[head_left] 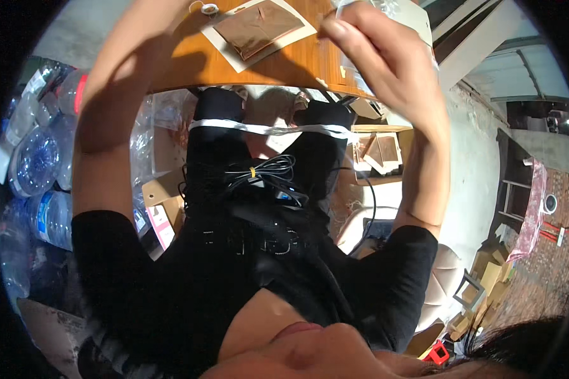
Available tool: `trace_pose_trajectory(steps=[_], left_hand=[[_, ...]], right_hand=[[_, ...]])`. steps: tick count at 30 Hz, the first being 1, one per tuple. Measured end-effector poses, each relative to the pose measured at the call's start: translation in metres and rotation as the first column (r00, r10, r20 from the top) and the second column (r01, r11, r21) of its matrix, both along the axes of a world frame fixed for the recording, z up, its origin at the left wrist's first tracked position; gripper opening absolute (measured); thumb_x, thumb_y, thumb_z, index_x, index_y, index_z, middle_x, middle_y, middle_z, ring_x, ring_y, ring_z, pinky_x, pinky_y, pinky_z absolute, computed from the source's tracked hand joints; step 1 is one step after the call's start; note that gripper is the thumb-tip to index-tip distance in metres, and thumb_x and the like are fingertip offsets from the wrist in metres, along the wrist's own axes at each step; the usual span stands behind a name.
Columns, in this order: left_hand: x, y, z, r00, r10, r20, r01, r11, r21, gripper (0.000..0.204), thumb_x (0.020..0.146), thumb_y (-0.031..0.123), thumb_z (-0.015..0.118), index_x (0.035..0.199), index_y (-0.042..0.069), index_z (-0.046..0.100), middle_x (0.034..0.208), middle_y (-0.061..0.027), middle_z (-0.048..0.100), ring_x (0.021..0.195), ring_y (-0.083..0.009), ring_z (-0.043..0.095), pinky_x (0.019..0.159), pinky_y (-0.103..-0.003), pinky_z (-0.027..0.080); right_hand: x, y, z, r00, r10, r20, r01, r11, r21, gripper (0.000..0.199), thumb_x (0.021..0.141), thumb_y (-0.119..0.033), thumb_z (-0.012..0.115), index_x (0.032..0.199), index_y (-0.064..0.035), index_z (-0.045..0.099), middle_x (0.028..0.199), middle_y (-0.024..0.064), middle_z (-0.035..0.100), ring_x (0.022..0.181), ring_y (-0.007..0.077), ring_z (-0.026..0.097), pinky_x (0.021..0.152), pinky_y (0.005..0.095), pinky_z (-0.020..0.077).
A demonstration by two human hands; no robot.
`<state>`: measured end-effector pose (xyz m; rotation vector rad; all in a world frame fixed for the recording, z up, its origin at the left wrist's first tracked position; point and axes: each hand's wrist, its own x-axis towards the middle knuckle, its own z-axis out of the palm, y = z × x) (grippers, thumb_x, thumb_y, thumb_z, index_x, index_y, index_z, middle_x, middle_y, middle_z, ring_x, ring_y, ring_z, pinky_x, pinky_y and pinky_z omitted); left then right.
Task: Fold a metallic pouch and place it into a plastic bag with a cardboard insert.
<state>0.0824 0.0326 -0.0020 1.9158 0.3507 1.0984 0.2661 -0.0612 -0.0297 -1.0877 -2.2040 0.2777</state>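
Raised above the table's right part is my right hand (392, 57), its fingers curled and thumb pressed toward them. A pale, see-through bit shows by its fingertips at the top edge; what it holds, if anything, I cannot make out. My left forearm (133, 54) reaches up past the top edge, so the left hand is out of the picture. Between the arms a flat, brown, shiny wrapped packet (259, 28) lies on a white sheet (240, 65) on the orange-brown wooden table (189, 66). Beside the packet sits a small round white item (209, 9).
Large clear plastic bottles (38, 158) are heaped at the left. A cardboard box (382, 148) with brown-faced pieces stands below the table at the right. On my lap rests a bundled black cable (265, 167) with a yellow tie. A white strap (234, 125) spans my legs.
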Motion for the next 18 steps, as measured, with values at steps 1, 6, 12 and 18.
trace_pose_trajectory(steps=[1, 6, 12, 18], left_hand=[[0.003, -0.012, -0.003, 0.929, 0.240, -0.281, -0.144, 0.935, 0.324, 0.020, 0.091, 0.018, 0.058, 0.100, 0.005, 0.070, 0.082, -0.0038, 0.070, 0.067, -0.0089, 0.062, 0.062, -0.022, 0.050], [-0.008, -0.001, -0.018, 0.964, 0.171, -0.204, -0.136, 0.975, 0.174, 0.021, 0.091, 0.016, 0.058, 0.106, 0.004, 0.067, 0.090, -0.0057, 0.070, 0.061, -0.0064, 0.060, 0.051, -0.018, 0.046], [-0.024, -0.013, 0.004, 0.995, -0.065, -0.077, 0.033, 0.931, -0.363, 0.032, 0.094, 0.016, 0.052, 0.119, -0.004, 0.055, 0.104, -0.0137, 0.066, 0.054, -0.0060, 0.059, 0.044, -0.012, 0.044], [-0.026, -0.014, -0.008, 0.965, -0.239, 0.106, 0.260, 0.831, -0.493, 0.038, 0.093, 0.019, 0.053, 0.122, -0.006, 0.051, 0.107, -0.0149, 0.065, 0.055, -0.0070, 0.060, 0.048, -0.014, 0.048]], right_hand=[[0.001, -0.008, 0.007, 0.995, 0.023, -0.100, -0.026, 0.999, -0.028, 0.011, 0.084, -0.007, 0.058, 0.093, -0.0043, 0.063, 0.080, 0.0168, 0.060, 0.075, 0.0318, 0.060, 0.068, 0.0354, 0.0467], [0.064, 0.030, -0.005, 0.933, 0.187, -0.308, -0.285, 0.905, -0.315, 0.024, 0.095, -0.023, 0.052, 0.100, -0.0019, 0.063, 0.078, -0.0012, 0.058, 0.063, 0.0052, 0.045, 0.056, 0.0218, 0.0360], [0.120, 0.040, -0.053, 0.780, -0.390, 0.490, 0.532, 0.825, -0.190, 0.031, 0.085, -0.026, 0.064, 0.104, -0.0021, 0.064, 0.093, 0.0139, 0.066, 0.086, 0.0245, 0.063, 0.076, 0.0335, 0.0475], [0.079, 0.028, -0.047, 0.998, 0.044, -0.033, -0.050, 0.980, -0.195, 0.069, 0.077, -0.006, 0.068, 0.139, -0.0050, 0.037, 0.139, 0.0112, 0.043, 0.133, 0.0213, 0.033, 0.110, 0.0338, 0.0246]])
